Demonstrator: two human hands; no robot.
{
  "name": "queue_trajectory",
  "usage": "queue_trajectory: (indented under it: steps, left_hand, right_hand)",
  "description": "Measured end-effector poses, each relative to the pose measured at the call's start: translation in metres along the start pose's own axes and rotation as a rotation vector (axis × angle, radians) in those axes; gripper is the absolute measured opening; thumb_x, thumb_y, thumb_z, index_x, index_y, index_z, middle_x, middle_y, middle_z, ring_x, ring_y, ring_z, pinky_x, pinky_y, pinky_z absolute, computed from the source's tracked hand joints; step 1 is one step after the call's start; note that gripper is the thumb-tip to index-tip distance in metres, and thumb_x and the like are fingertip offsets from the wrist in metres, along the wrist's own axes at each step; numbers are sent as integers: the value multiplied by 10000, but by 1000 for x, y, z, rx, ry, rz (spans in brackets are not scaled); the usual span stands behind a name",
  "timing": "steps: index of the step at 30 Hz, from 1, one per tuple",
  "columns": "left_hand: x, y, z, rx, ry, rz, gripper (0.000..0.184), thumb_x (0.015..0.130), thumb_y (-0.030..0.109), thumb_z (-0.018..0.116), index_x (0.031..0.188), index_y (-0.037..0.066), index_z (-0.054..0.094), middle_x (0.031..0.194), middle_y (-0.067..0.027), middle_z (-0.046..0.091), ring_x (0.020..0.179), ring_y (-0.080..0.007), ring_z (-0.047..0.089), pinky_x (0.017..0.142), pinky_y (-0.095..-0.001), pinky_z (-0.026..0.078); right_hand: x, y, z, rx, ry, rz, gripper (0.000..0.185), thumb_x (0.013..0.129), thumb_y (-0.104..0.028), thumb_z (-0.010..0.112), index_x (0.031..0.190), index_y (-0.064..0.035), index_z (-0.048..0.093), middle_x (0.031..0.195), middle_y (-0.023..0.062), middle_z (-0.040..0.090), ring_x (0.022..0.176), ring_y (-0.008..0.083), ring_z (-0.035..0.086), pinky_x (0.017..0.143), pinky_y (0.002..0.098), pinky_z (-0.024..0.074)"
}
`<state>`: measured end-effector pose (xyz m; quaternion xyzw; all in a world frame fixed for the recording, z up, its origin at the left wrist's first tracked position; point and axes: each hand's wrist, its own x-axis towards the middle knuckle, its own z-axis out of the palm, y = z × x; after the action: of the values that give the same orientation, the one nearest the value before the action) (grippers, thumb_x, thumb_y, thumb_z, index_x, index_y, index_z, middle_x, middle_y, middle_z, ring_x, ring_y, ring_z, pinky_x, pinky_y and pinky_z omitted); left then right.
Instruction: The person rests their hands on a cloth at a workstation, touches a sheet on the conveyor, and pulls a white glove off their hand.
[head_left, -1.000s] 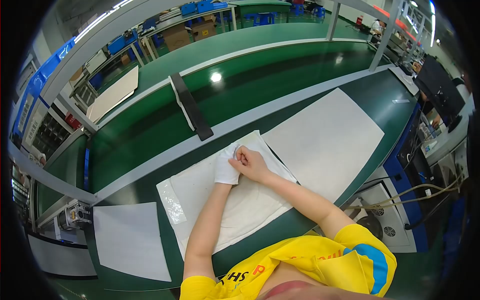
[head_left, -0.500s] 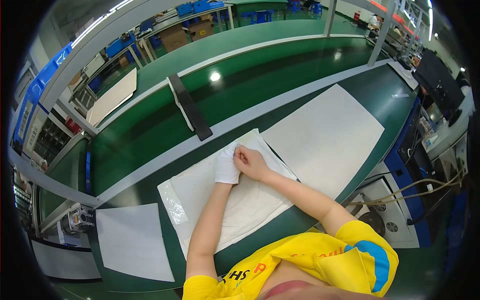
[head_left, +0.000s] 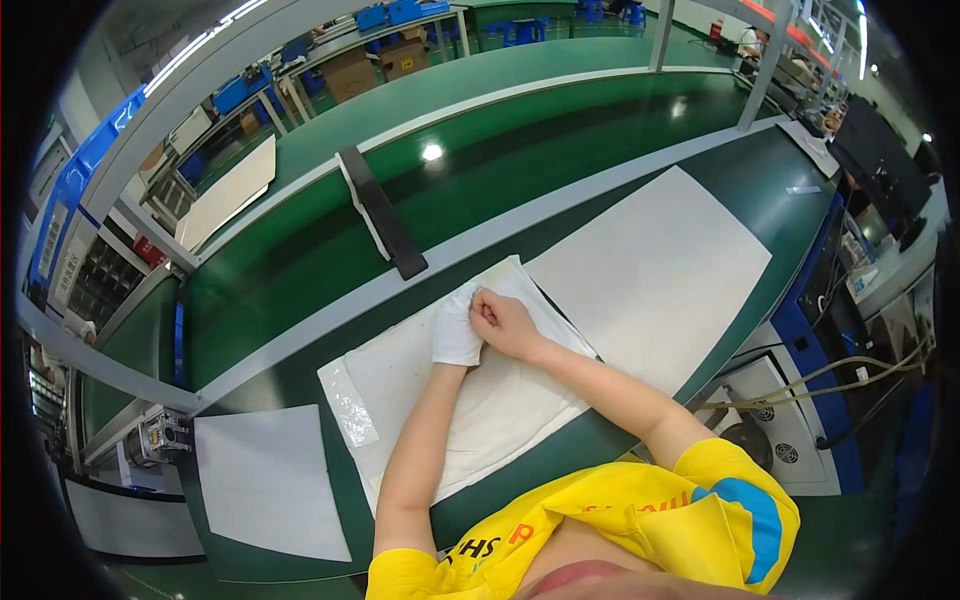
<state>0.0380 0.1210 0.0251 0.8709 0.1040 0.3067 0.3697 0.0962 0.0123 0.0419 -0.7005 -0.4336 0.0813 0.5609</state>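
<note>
My left hand (head_left: pixel 458 330) wears a white glove and rests over the white padded sheet (head_left: pixel 510 415); its fingers are hidden in the glove's folds and behind my other hand. Bare and closed, my right hand (head_left: pixel 503 323) pinches at the fingertip side of the glove, the two hands touching. What exactly lies between the right fingers is too small to tell. A strip of clear, shiny film (head_left: pixel 348 408) shows at the left end of the padded sheet.
A large pale board (head_left: pixel 655 275) lies to the right, a smaller one (head_left: pixel 268 482) to the left, both on the green table (head_left: pixel 560 450). A black-topped bar (head_left: pixel 382 213) crosses the channel behind. A metal device (head_left: pixel 160 436) stands at far left, a dark monitor (head_left: pixel 878 160) at far right.
The camera view has shifted slightly. My hands stay together over the padded sheet, with barely any visible movement.
</note>
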Motion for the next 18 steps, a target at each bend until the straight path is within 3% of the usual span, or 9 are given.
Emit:
queue_trajectory:
  steps: [18]
  left_hand:
    - [1,9,-3,-27,5,2,45,808,112,549,846,88,554,734,-87,589,659,-231,567,601,-300,448]
  right_hand:
    - [-1,-1,-1,0,-7,14,152,796,-182,583,782,-64,489,597,77,522,529,215,498,508,314,396]
